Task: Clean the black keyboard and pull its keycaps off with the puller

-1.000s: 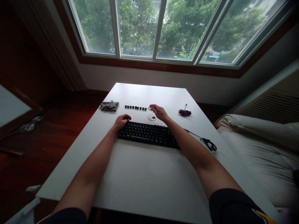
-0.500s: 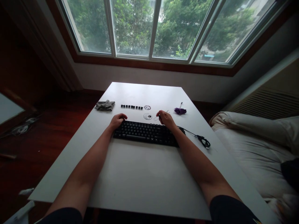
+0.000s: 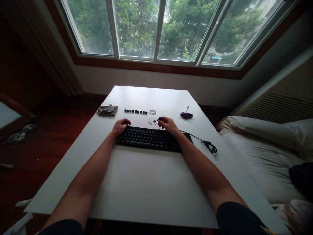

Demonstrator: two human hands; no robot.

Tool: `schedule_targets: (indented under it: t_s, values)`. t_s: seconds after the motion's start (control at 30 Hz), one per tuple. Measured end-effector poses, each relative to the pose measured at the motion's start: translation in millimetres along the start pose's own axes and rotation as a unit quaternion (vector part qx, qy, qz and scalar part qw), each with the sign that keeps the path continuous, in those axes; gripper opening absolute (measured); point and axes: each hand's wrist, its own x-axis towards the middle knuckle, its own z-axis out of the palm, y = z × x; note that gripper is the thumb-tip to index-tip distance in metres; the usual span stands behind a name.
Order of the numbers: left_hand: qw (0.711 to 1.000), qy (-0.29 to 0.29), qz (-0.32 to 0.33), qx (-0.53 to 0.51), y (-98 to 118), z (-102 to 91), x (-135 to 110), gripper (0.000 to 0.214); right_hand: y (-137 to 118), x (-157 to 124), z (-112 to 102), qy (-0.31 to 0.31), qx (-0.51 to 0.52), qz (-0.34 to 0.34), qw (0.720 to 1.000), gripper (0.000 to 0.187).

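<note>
A black keyboard point(image 3: 144, 137) lies across the middle of the white table. My left hand point(image 3: 121, 126) is at its far left corner, fingers curled over the edge. Above the keyboard's far edge, my right hand point(image 3: 168, 124) is closed on a wire keycap puller point(image 3: 160, 119); thin wires stick out on either side of its dark grip. Close by is a clear round dish point(image 3: 151, 123) with something small and dark in it. Another round dish point(image 3: 152, 112) sits behind it. Several black keycaps point(image 3: 136, 111) form a row to its left.
A grey cloth point(image 3: 107, 110) lies at the table's left edge. On the right are a purple cloth-like bundle point(image 3: 186, 115) with a pale stick and the coiled keyboard cable point(image 3: 210, 147). A pale couch point(image 3: 251, 153) stands beyond the table's right edge.
My right hand has moved left with the keycap puller, which has turned so its wires stand more upright. My left hand stays at the keyboard's corner. The whole view has shifted slightly.
</note>
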Motion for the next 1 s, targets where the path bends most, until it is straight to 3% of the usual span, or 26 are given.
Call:
schedule_targets:
  t_s: [0.13, 0.37, 0.53, 0.8, 1.0]
  values:
    - [1.000, 0.003, 0.003, -0.003, 3, 0.6, 0, 0.034, 3, 2, 6, 0.025, 0.029, 0.016, 0.999, 0.031]
    - [1.000, 0.002, -0.001, -0.002, 3, 1.5, 0, 0.034, -5, 11, 14, 0.016, 0.023, 0.134, 0.991, 0.017]
    - [1.000, 0.005, 0.001, 0.000, 1, 2.5, 1, 0.034, -5, 14, 12, -0.022, 0.024, 0.145, 0.989, 0.019]
    - [1.000, 0.000, 0.007, 0.001, -2, 2.8, 2, 0.034, -10, 5, 3, -0.120, -0.011, 0.008, 0.993, 0.025]
    - [1.000, 0.000, 0.000, 0.002, 2, 2.6, 0, 0.034, -16, -13, 4, -0.074, -0.147, -0.108, 0.980, 0.018]
